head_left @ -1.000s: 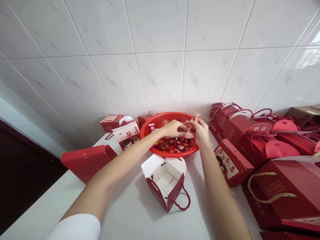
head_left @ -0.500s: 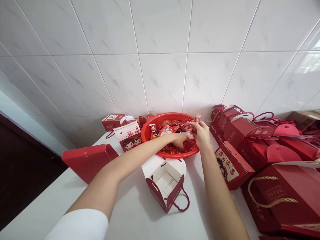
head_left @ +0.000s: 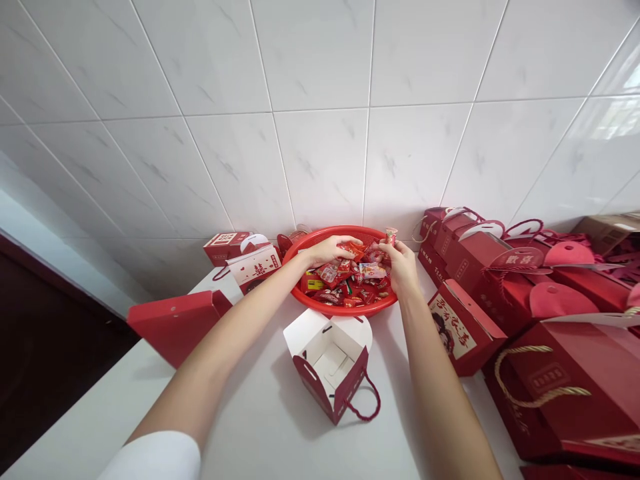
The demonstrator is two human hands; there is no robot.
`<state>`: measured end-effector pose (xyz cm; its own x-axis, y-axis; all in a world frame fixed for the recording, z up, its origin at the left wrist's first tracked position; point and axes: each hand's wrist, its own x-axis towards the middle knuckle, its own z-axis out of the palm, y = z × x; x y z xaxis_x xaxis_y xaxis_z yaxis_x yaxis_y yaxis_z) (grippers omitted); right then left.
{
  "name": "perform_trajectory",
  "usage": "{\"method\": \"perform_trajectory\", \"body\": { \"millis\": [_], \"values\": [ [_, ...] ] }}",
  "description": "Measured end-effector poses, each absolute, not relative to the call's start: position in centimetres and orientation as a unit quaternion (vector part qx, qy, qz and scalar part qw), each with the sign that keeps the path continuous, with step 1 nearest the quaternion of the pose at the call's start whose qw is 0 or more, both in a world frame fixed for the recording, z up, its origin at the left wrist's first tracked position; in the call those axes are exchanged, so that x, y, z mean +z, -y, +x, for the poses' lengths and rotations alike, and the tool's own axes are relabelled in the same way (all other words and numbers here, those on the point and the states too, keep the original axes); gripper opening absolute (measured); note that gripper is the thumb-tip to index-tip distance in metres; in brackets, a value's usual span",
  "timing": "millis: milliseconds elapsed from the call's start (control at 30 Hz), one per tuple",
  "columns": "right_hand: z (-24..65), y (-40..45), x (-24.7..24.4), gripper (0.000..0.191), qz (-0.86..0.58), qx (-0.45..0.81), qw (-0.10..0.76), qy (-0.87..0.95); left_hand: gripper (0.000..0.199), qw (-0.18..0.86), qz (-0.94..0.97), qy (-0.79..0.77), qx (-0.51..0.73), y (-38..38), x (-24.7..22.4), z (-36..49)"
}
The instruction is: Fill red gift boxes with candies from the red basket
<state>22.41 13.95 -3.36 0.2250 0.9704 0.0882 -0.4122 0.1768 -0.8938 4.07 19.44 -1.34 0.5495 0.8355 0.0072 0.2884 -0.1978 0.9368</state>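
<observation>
A red plastic basket [head_left: 350,309] full of wrapped sweets [head_left: 330,293] stands by the tiled wall. Over its left part, my left hand [head_left: 333,250] has its fingers closed round a red wrapped sweet [head_left: 353,251]. At the right rim, my right hand [head_left: 400,261] grips a small upright wrapped candy [head_left: 391,235] between thumb and fingers. In front of the basket sits an open gift box [head_left: 333,367], dark red outside and white inside, with nothing in it and its rope handle at the right.
Many closed red gift boxes [head_left: 465,260] with handles crowd the right side. A printed box [head_left: 255,267] stands left of the basket, and a plain red box [head_left: 175,323] lies nearer on the left. Behind runs the wall [head_left: 320,167].
My left hand has come up from the middle of the basket and moved left, now with a red sweet. My right hand still holds its candy at the rim.
</observation>
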Motion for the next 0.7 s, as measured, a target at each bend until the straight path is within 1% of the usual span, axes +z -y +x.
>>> {"method": "perform_trajectory", "body": {
  "millis": [200,300,400,467,533,600,700],
  "values": [
    [22.4,-13.7,-3.1,0.024,-0.394,0.517,0.671,0.357,0.044,0.568,0.666,-0.400,0.270,-18.9,-1.2,4.0],
    [22.5,-13.7,-3.1,0.024,-0.397,0.519,0.669,0.354,0.052,0.578,0.650,-0.413,0.271,-18.7,-1.1,3.9],
    [22.5,-13.9,-3.2,0.024,-0.396,0.519,0.666,0.361,0.065,0.552,0.660,-0.424,0.285,-19.0,-1.2,3.8],
    [22.5,-14.0,-3.3,0.024,-0.392,0.518,0.667,0.366,0.067,0.514,0.687,-0.423,0.291,-19.3,-1.5,3.7],
    [22.5,-14.1,-3.5,0.025,-0.385,0.519,0.671,0.363,0.056,0.447,0.731,-0.427,0.289,-19.6,-1.6,3.8],
    [22.5,-14.1,-3.5,0.024,-0.378,0.522,0.675,0.359,0.043,0.353,0.780,-0.433,0.281,-19.5,-1.6,4.2],
    [22.4,-14.1,-3.5,0.023,-0.374,0.524,0.678,0.356,0.038,0.198,0.853,-0.416,0.244,-18.7,-1.1,5.1]
  ]
}}
